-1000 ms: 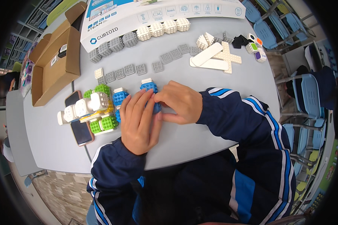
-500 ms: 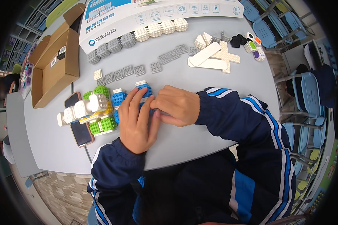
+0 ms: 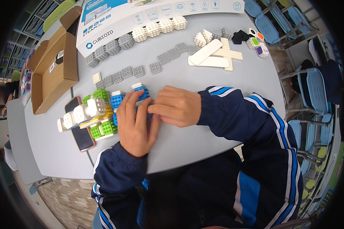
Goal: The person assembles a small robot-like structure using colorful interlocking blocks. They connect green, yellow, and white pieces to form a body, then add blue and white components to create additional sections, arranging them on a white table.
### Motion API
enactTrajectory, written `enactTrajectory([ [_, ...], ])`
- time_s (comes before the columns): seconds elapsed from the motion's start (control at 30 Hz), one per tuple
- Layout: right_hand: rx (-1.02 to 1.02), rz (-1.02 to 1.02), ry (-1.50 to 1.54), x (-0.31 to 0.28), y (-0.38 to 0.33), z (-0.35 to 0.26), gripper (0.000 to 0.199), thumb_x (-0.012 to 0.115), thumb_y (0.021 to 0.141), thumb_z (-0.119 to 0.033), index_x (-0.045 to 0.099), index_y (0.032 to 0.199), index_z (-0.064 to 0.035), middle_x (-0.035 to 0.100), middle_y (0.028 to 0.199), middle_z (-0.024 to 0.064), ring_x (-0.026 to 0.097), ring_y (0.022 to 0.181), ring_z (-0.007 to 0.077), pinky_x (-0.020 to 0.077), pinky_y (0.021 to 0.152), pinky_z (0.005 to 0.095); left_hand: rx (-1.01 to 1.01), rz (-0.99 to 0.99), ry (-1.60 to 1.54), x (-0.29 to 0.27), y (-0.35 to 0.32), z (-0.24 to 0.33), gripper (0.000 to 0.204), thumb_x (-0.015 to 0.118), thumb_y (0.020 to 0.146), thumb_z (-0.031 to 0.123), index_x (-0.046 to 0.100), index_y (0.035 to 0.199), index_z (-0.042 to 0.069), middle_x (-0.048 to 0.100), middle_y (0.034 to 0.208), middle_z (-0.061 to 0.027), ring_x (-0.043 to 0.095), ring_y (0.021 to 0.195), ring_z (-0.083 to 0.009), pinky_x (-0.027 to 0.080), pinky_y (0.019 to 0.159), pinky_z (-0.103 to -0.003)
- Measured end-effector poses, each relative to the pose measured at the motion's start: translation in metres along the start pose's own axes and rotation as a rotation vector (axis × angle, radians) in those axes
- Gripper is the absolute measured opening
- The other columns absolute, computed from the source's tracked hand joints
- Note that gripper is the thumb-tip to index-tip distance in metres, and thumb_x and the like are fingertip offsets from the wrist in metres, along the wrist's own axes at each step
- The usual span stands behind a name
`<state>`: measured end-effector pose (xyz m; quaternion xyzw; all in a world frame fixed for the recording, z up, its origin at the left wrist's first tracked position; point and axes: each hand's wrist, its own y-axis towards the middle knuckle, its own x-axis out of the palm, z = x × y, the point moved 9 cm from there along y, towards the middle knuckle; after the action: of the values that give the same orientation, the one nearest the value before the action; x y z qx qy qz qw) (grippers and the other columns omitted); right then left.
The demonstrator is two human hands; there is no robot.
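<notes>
Pressing studded blue plastic cubes together at frame centre

Both hands meet on the blue studded plastic cube [image 3: 142, 92] on the grey desk [image 3: 202, 87]. Left hand [image 3: 135, 124] lies over it, fingers curled; right hand [image 3: 178, 106] pinches its side. Green, white and yellow block model [image 3: 93, 114] sits just left.

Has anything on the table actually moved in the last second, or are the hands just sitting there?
Very little. Both hands stay together on the blue studded block: the left hand lies flat over it, the right hand pinches at its side. The fingers shifted only slightly; nothing was picked up or let go. The colourful block model, the phone under it, the grey tiles and the cardboard box are unchanged.
</notes>
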<state>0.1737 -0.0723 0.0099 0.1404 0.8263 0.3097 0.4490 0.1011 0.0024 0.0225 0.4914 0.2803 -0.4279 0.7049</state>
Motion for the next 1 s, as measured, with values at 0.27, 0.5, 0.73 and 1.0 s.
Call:
enactTrajectory([
  [0.27, -0.008, 0.0, -0.012, 0.004, -0.001, 0.002, 0.035, 0.075, 0.075, -0.006, 0.064, 0.108, -0.0068, 0.061, 0.089, 0.0041, 0.06, 0.083, 0.0226, 0.046, 0.075, 0.036, -0.024, 0.016, -0.012, -0.002, 0.0, -0.001, 0.037, 0.073, 0.077, 0.002, 0.065, 0.113, -0.001, 0.057, 0.131, -0.0201, 0.053, 0.124, -0.0423, 0.043, 0.104, -0.048],
  [0.5, -0.006, 0.026, 0.004, 0.001, -0.001, 0.001, 0.033, 0.07, 0.078, -0.002, 0.065, 0.11, -0.0051, 0.063, 0.091, 0.0052, 0.061, 0.084, 0.0226, 0.0458, 0.074, 0.0356, -0.031, 0.022, -0.033, -0.002, 0.0, -0.002, 0.033, 0.073, 0.079, 0.001, 0.064, 0.111, -0.002, 0.057, 0.129, -0.0208, 0.053, 0.122, -0.0424, 0.043, 0.103, -0.049],
  [0.73, 0.034, 0.064, 0.025, -0.006, -0.003, 0.005, 0.033, 0.068, 0.079, 0.001, 0.065, 0.111, -0.0034, 0.065, 0.094, 0.0074, 0.062, 0.082, 0.0246, 0.047, 0.074, 0.0363, -0.028, 0.05, -0.043, -0.002, 0.0, -0.003, 0.034, 0.073, 0.079, 0.002, 0.065, 0.112, -0.002, 0.057, 0.127, -0.0197, 0.054, 0.121, -0.0421, 0.044, 0.101, -0.049],
  [1.0, 0.013, 0.056, 0.049, -0.006, -0.001, 0.004, 0.033, 0.074, 0.074, 0.004, 0.067, 0.107, 0.0002, 0.067, 0.092, 0.0105, 0.063, 0.078, 0.0279, 0.0489, 0.07, 0.0372, -0.032, 0.049, -0.012, -0.005, -0.003, 0.0, 0.037, 0.071, 0.081, 0.001, 0.065, 0.117, 0.001, 0.057, 0.131, -0.0197, 0.051, 0.127, -0.0424, 0.039, 0.107, -0.051],
])
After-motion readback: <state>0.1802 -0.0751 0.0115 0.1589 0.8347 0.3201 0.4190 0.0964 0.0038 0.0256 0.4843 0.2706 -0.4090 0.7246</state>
